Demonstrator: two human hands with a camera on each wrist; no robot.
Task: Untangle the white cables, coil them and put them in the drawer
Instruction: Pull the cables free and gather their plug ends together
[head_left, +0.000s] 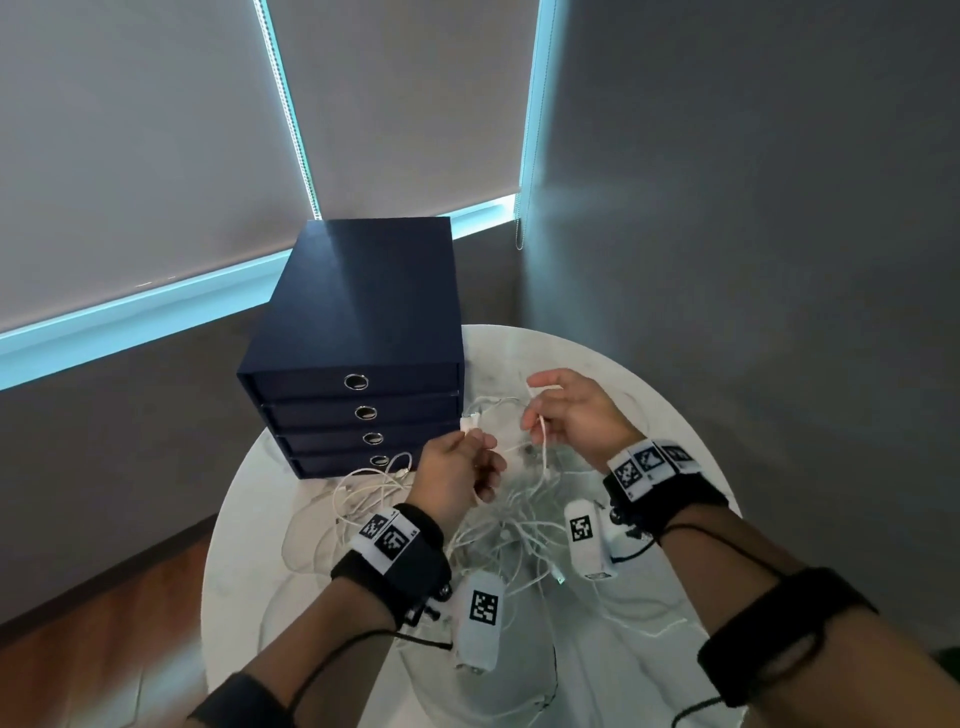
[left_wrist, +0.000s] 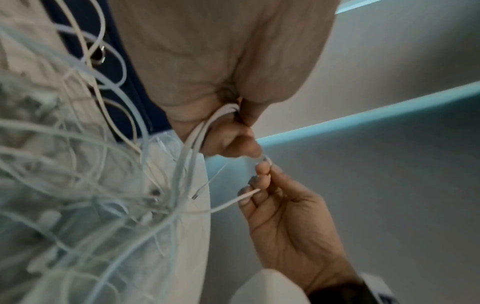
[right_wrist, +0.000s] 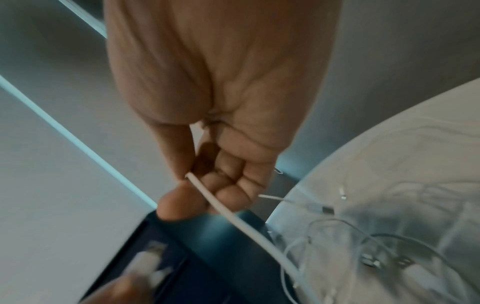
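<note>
My left hand (head_left: 457, 470) grips several white cables (head_left: 511, 525) and my right hand (head_left: 569, 410) pinches one strand (my wrist cameras show the curled fingers). The tangle lies on the round white table (head_left: 670, 415), bare toward its right edge, beside the closed navy drawer unit (head_left: 358, 312).

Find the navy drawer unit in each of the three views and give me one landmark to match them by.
Head: the navy drawer unit stands centre-left at the table's far edge, all four drawers shut.
Left wrist: a navy strip, upper left, behind white cables.
Right wrist: bottom centre, blurred.
Shared landmark: the round white table.
</note>
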